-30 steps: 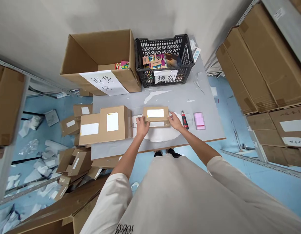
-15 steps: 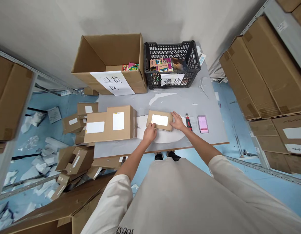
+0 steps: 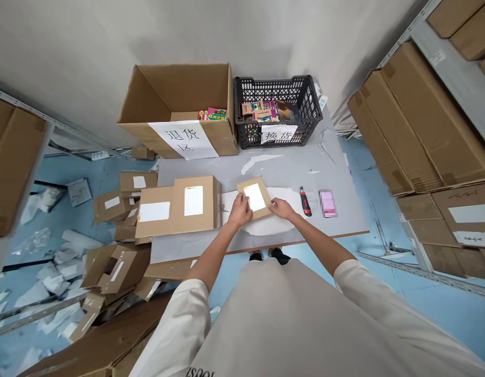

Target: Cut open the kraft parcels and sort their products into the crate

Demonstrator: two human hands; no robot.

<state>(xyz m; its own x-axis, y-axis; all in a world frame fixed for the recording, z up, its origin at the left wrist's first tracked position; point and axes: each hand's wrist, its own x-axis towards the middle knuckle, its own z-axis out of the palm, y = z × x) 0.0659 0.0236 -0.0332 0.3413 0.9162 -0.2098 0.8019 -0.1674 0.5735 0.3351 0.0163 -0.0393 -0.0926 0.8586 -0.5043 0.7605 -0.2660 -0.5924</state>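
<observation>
1. A small cardboard parcel [image 3: 255, 199] is held flat on the grey counter [image 3: 289, 167], turned askew over a white sheet [image 3: 283, 222].
2. It is pinched at its near corners by the left hand [image 3: 239, 211] and right hand [image 3: 280, 208].
3. The parcel is seen sealed, label up; a red knife [image 3: 304, 201] lies unused beside it.
4. A big box [image 3: 183, 110] and black crate [image 3: 277, 107] are seen partly filled behind.

Your small flat brown cardboard parcel [image 3: 255, 198], white label up, lies skewed on the white sheet [image 3: 273, 225] on the tabletop.
</observation>
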